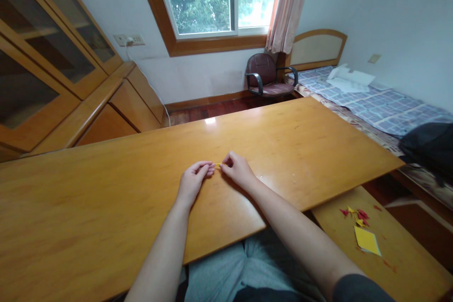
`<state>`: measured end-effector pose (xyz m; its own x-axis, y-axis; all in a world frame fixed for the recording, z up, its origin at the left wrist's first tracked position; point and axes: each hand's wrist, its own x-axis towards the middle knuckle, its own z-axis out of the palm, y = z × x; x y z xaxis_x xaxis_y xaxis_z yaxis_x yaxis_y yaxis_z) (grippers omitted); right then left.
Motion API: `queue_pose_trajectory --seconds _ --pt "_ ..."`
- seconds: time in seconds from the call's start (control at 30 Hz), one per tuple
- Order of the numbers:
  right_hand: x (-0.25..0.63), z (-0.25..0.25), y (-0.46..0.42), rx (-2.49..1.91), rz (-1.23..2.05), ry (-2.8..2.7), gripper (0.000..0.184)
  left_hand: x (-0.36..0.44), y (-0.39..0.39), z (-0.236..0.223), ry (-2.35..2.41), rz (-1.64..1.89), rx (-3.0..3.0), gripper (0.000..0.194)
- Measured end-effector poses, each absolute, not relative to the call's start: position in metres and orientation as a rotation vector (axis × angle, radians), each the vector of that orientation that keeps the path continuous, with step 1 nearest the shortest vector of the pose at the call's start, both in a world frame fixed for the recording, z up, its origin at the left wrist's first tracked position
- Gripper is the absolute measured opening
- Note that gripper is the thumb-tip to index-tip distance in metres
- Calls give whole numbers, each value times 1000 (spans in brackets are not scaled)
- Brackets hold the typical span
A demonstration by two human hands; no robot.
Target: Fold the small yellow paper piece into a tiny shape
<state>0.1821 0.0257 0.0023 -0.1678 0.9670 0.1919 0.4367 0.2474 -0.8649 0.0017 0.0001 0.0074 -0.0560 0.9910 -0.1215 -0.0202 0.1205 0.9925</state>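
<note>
My left hand (196, 179) and my right hand (239, 170) meet just above the middle of the wooden table (116, 193). Between their fingertips is a small, narrow piece of folded yellow paper (217, 164), pinched at its left end by my left hand and at its right end by my right. Most of the piece is covered by the fingers, so its full shape cannot be made out.
A lower wooden surface (399, 245) at right bears a stack of yellow paper squares (367, 240) and several small red and yellow folded paper pieces (361, 217). Beyond the table stand an office chair (264, 73) and a bed (392, 108) with a black bag (430, 146). A cabinet (102, 104) lines the left.
</note>
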Motion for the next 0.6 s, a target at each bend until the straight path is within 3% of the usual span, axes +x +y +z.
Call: queue_pose_trajectory --seconds 0.6 --pt "182 3 26 -1295 896 -1722 13 1 -1 8 1290 1179 1117 40"
